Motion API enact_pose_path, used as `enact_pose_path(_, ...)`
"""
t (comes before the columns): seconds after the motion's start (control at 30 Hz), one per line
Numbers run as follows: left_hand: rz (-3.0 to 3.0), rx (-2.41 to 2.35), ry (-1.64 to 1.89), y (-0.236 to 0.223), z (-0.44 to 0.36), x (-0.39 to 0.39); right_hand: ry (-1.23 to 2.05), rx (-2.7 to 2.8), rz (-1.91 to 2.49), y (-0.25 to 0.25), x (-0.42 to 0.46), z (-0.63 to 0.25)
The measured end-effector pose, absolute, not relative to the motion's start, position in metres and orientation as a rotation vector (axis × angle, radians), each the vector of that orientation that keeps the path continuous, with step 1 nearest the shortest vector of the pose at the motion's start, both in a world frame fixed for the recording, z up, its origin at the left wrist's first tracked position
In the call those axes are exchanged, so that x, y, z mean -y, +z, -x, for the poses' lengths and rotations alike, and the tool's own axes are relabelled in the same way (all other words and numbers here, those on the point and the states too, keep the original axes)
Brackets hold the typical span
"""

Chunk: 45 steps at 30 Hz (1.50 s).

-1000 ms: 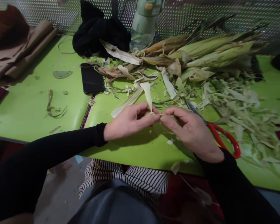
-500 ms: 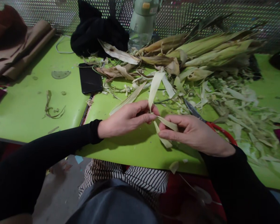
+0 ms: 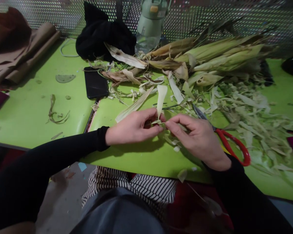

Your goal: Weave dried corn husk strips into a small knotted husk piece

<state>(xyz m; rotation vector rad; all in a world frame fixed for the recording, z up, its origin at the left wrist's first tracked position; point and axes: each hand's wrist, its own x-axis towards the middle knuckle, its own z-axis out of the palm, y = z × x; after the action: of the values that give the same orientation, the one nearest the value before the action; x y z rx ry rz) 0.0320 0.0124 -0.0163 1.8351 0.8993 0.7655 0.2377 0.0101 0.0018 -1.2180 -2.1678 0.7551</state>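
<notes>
Between my hands is a pale corn husk strip, its broad end standing up above my fingers. My left hand pinches it near the knotted, narrow part, thumb below and fingers curled behind. Fingertips of my right hand are closed on the same husk piece, close to the left thumb; the exact grip is partly hidden. A longer husk strip lies on the green table behind my left hand. Scissors with red handles rest partly under my right hand, blades pointing away.
Husk shreds spread over the right side. Behind them lie whole corn husks, a bottle and black cloth. A phone, a protractor and brown paper are to the left.
My right hand swung out to the right with a husk end, then came back in beside the left fingers. The upright strip showed longer midway and now shows shorter again.
</notes>
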Motion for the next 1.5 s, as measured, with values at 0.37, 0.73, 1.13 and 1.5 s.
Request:
enact_pose_path(0.37,-1.833,-0.868,0.757,-0.005,-0.034,-0.005,1.021,2.137,1.213,0.013,-0.002,-0.236)
enact_pose_path(0.73,-1.941,-0.834,0.575,-0.008,-0.036,-0.005,0.798,2.095,1.124,-0.010,-0.008,-0.231)
enact_pose_path(1.13,-2.070,-0.869,0.722,-0.022,-0.045,0.005,0.920,1.721,1.295,-0.011,-0.002,-0.224)
enact_pose_path(1.5,-1.741,-0.918,0.771,-0.015,-0.045,0.003,0.930,1.793,1.298,-0.010,-0.006,-0.228)
